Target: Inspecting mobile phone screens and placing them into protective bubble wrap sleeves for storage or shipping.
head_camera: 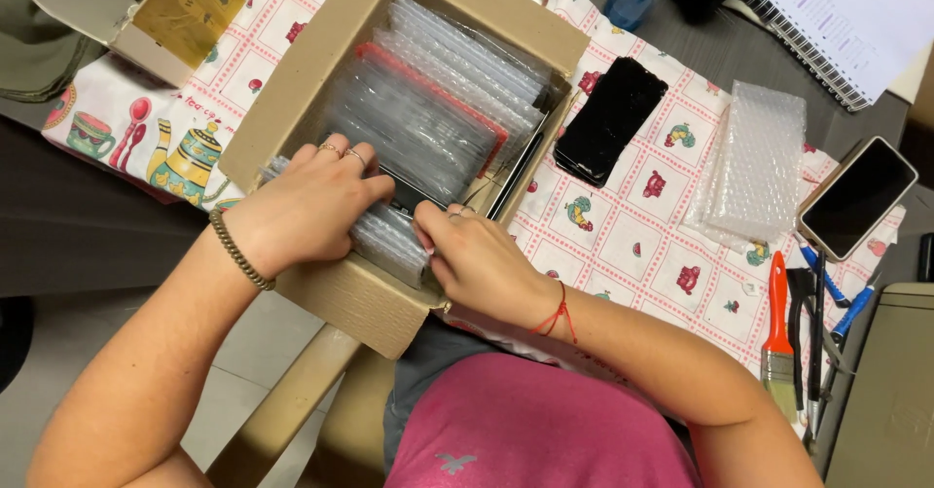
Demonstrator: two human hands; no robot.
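**Both hands deep in a carton of bubble-wrapped panels**

Left hand (309, 204), rings on the fingers and a beaded bracelet at the wrist, laid over the near end of the row, fingers curled together on the front bubble-wrapped panels (389, 240). Right hand (474, 259), a red thread around its wrist, pinched shut on the same front packets from the 3 o'clock side, fingertips pressed into the plastic. Between the two hands, a dark glass face just showing (whether bare or wrapped, cannot tell).

Packets standing on edge, filling the open cardboard box (292, 108), one of them edged in red; box resting at the table's near edge on a patterned tablecloth (632, 245).

At 2 o'clock from the box, a black phone screen (611, 118) lying flat. Further toward 3 o'clock, a loose bubble-wrap sheet (751, 162), then a smartphone (856, 196). At 4 o'clock, an orange-handled brush (778, 332) beside pens. At 11 o'clock, a small open white carton (146, 16).
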